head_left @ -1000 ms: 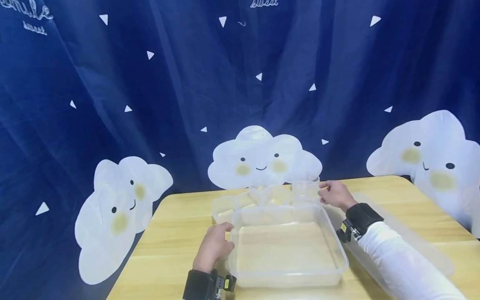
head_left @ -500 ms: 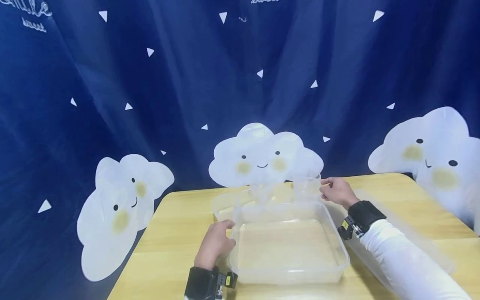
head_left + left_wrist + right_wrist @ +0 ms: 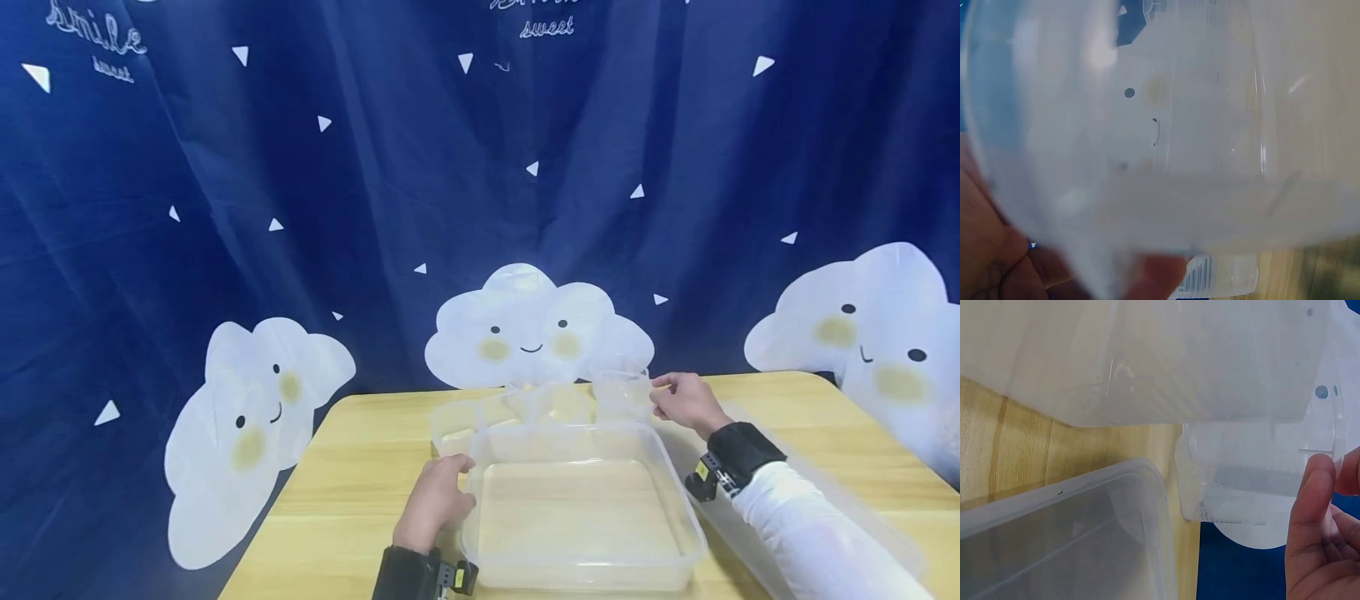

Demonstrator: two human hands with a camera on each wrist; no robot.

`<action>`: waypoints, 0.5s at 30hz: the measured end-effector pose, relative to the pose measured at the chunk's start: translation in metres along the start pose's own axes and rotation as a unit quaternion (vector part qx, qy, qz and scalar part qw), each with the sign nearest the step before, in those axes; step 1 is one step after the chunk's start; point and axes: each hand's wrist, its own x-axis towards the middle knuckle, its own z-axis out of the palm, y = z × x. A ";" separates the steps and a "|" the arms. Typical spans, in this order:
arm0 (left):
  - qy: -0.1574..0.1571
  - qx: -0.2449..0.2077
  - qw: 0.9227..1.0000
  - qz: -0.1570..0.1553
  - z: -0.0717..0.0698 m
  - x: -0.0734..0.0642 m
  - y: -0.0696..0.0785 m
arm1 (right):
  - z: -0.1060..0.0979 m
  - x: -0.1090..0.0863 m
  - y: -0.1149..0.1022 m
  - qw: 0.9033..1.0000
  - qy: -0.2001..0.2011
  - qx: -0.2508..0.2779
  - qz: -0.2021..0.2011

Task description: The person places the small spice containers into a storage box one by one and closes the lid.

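A large clear plastic box (image 3: 592,567) stands on the table, its inside bare. At its left wall is my left hand (image 3: 435,504), bent fingertips right at the rim; in the left wrist view its fingers (image 3: 1160,275) show partly behind the clear wall. Behind the box's far right corner, my right hand (image 3: 690,404) pinches the edge of a small clear plastic container (image 3: 622,396) between thumb and finger. The right wrist view shows that small container (image 3: 1235,481) beyond the large box's wall, with the right thumb (image 3: 1313,494) at its rim.
More small clear containers (image 3: 456,421) line up behind the large box. A long translucent tray or lid (image 3: 855,508) lies on the right, partly under the right sleeve. The wooden table (image 3: 330,500) ends at a blue curtain (image 3: 375,167) printed with clouds.
The head view has tilted slightly, so the scene sits lower and further right. Both hands keep nearly the same places at the box and the small container.
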 end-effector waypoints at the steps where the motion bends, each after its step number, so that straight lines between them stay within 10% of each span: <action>1: 0.001 0.001 1.000 0.001 0.000 0.000 0.000 | 0.000 0.000 0.000 1.000 0.000 0.001 -0.002; 15: 0.006 0.003 1.000 0.009 0.001 0.000 -0.001 | -0.004 -0.005 -0.004 1.000 0.006 0.004 -0.011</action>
